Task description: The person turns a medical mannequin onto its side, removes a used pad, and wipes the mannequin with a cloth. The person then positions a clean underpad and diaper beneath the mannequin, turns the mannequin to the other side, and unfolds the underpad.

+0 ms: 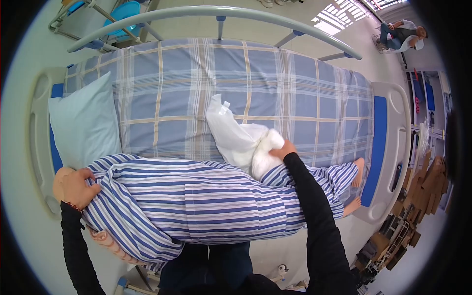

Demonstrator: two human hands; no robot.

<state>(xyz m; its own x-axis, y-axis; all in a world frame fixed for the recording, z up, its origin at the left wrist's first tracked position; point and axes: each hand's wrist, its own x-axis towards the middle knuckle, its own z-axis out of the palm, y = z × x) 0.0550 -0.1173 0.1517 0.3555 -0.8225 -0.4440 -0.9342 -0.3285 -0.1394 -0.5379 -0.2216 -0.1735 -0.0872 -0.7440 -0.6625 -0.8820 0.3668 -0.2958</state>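
Note:
A figure in blue-and-white striped pyjamas (pixel 221 206), apparently a care manikin, lies on its side along the near edge of the bed. My left hand (pixel 81 188) is curled over its shoulder by the collar, fingers closed on the pyjama top. The head is mostly hidden behind that hand. My right hand (pixel 284 150) grips the bunched end of a white adult diaper (pixel 238 140) at the figure's hips. The diaper's other end, with tape tabs, lies spread on the plaid sheet (pixel 182 98). Bare feet (pixel 358 172) show at the right.
A pale blue pillow (pixel 86 123) sits at the headboard (pixel 42 142) end. A raised metal rail (pixel 221 14) runs along the far side; the footboard (pixel 393 152) stands right. Beyond are a blue basin (pixel 123 19), a seated person (pixel 400 37) and shelves with cardboard (pixel 423 182).

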